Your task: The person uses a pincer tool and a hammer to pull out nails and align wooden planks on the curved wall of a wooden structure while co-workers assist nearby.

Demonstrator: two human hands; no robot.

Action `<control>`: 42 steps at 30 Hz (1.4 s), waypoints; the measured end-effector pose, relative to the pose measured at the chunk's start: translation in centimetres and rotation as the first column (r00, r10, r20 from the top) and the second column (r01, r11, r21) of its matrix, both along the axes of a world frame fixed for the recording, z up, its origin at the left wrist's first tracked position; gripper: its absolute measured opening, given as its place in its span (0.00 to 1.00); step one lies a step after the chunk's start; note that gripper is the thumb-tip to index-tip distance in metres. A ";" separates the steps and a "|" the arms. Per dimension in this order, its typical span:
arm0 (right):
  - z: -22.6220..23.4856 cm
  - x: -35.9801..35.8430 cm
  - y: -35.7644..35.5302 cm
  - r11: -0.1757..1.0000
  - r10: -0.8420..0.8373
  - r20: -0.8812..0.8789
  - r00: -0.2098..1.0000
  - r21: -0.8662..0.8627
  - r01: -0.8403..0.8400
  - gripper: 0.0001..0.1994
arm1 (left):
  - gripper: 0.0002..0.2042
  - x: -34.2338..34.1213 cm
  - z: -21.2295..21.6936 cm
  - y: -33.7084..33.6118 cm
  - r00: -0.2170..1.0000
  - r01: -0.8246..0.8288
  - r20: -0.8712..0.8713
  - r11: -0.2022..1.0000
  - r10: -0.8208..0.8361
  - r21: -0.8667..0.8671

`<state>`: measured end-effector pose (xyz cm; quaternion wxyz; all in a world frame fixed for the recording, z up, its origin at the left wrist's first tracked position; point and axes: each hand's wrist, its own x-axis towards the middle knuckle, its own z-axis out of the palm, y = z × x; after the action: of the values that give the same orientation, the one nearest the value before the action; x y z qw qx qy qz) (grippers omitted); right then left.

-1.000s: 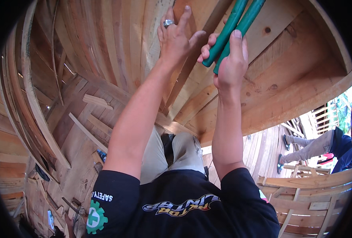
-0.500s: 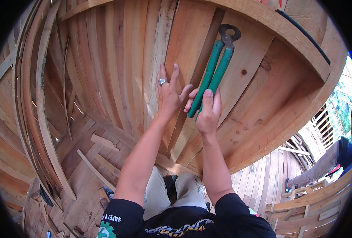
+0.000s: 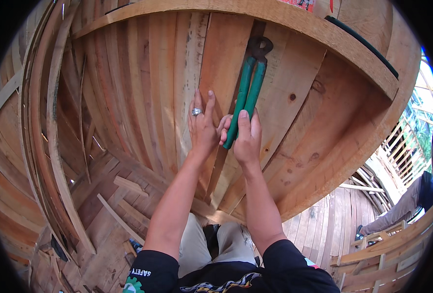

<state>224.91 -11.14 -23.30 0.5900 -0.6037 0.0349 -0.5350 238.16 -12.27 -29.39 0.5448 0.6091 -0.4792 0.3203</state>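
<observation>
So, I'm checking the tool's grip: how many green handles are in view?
2. Both belong to the pincers in the right hand: the left handle, and the right handle beside it, its lower end hidden by the hand. Others could be out of sight.

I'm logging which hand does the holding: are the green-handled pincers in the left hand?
No: the right hand holds the green-handled pincers by their handles, while the left hand is spread beside them.
</observation>
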 end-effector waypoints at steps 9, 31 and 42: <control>0.2 -0.6 0.2 0.999 0.028 -0.016 0.999 -0.029 -0.029 0.14 | 0.41 -0.2 0.0 0.2 1.000 0.017 -0.025 1.000 -0.017 -0.001; 5.4 -5.8 0.4 0.223 -0.937 -0.077 0.341 -0.883 0.413 0.23 | 0.41 -0.2 -0.5 -0.5 1.000 -0.003 -0.030 1.000 0.003 -0.002; 12.9 -10.3 -0.5 -0.237 -0.956 0.261 0.135 -0.957 0.169 0.21 | 0.39 -0.9 0.1 0.2 0.996 -0.083 -0.032 0.993 0.086 0.078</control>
<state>214.63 -11.62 -10.36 -0.3467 -0.8041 0.2629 -0.4051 237.30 -12.04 -29.30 0.5153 0.6549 -0.4553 0.3136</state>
